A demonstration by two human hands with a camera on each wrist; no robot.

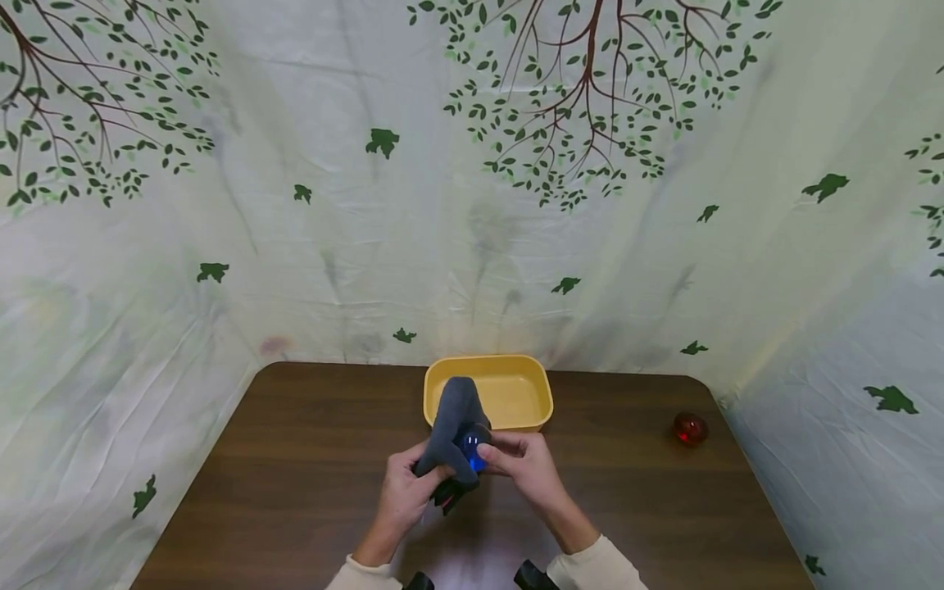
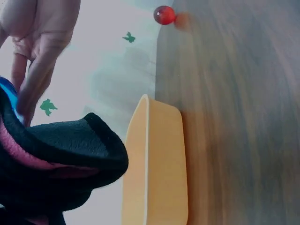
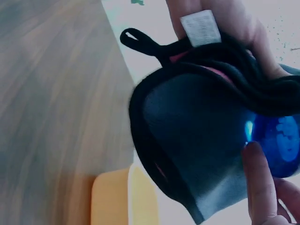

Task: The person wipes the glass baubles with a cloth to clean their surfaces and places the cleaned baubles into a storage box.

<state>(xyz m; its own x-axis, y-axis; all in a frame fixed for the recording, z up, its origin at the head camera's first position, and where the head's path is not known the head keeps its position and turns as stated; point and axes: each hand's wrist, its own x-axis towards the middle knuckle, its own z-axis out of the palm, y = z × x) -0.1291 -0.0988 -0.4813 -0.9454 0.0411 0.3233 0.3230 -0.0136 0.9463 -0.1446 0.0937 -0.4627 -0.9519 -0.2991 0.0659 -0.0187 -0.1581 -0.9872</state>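
My left hand [image 1: 408, 485] grips a folded dark grey cloth [image 1: 455, 410] with black edging, holding it above the table. The right wrist view shows a pink lining, a hanging loop and a white label on the cloth [image 3: 192, 126]. A shiny clear blue ball [image 1: 473, 449] lies against the cloth, partly covered by it. My right hand [image 1: 527, 469] holds the ball with thumb and fingers from the right side. In the right wrist view a fingertip touches the blue ball [image 3: 279, 145].
A yellow tub [image 1: 542, 385] stands at the table's far edge, just behind the cloth. A clear red ball [image 1: 690, 428] sits near the right edge of the brown wooden table [image 1: 332, 442]. Behind hangs a pale curtain [image 1: 472, 246] with leaf prints.
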